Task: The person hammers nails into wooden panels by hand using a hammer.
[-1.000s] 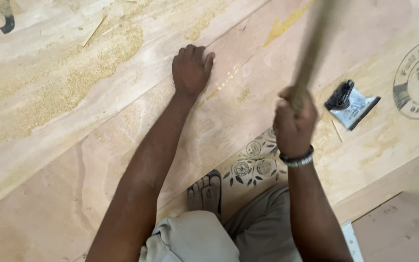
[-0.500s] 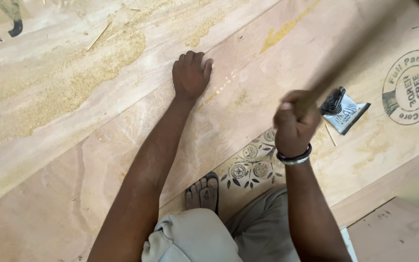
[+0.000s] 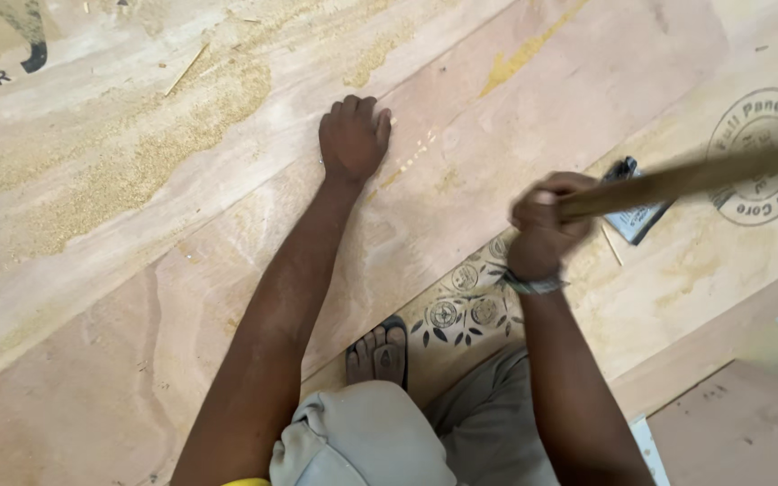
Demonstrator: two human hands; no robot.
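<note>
**Closely set: a swinging handle and a hand held flat on the board**

Plainly, the fingers [image 3: 547, 193] of the right hand [image 3: 542, 229] are wrapped tight around a long wooden handle [image 3: 686, 178], which runs off to the right and is smeared by motion; its head lies out of view, so what kind of tool it is cannot be told for sure. The left hand [image 3: 353, 137] holds nothing: its fingers [image 3: 359, 106] are curled down and pressed on the plywood sheet [image 3: 461, 108], well ahead of the body, and something small seems pinched at the fingertips, though it is too tiny to make out.

The chief risk, as I judge it, is a strike landing on that left hand, since it sits right where a blow would be aimed. A blurred, fast handle leaves little margin; a slight drift in the swing, or a slip of the grip, could bruise the knuckles or glance off the board. The loose sawdust [image 3: 137, 162] scattered over the upper sheet could also let the pressing hand slide.

Round about, a small dark packet [image 3: 634, 216] lies on the plywood just beyond the right hand, close under the handle's path, and could be clipped or knocked away. A sandalled foot [image 3: 377, 353] rests at the sheet's near edge on a patterned floor tile [image 3: 461, 310], near the arms. A round printed stamp [image 3: 758, 157] marks the board at right, and a further panel [image 3: 740, 432] lies at lower right.
</note>
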